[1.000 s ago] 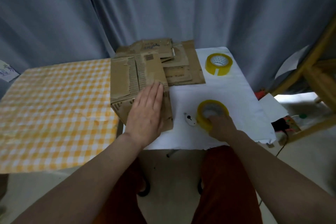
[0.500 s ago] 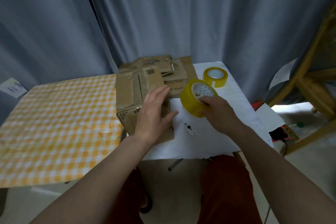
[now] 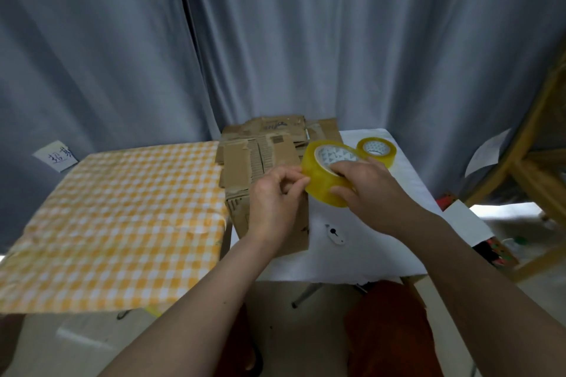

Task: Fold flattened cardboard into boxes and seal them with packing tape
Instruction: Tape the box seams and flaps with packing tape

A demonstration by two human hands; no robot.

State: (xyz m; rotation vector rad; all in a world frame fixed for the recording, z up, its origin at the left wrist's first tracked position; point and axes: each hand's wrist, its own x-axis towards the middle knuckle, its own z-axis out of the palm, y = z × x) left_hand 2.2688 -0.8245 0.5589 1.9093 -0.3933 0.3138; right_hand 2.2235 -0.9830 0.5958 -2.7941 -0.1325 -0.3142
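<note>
A folded brown cardboard box [image 3: 245,174] stands on the table between the two cloths, its top flaps down. My right hand [image 3: 366,190] grips a yellow roll of packing tape [image 3: 321,180] and holds it in the air just right of the box top. My left hand [image 3: 275,202] hovers in front of the box with thumb and fingertips pinched at the roll's left edge. Whether a tape end is between those fingers is too small to tell. Behind the box lies a pile of flattened cardboard [image 3: 275,127].
A second yellow tape roll [image 3: 377,150] lies on the white cloth [image 3: 382,242] at the back right. A small white cutter [image 3: 335,234] lies near the front. An orange checked cloth [image 3: 116,217] covers the left. Grey curtains hang behind; a wooden frame [image 3: 539,162] stands at right.
My right hand lifted the tape roll off the white cloth and brought it up beside the box. My left hand left the box top and moved to pinch at the roll's edge.
</note>
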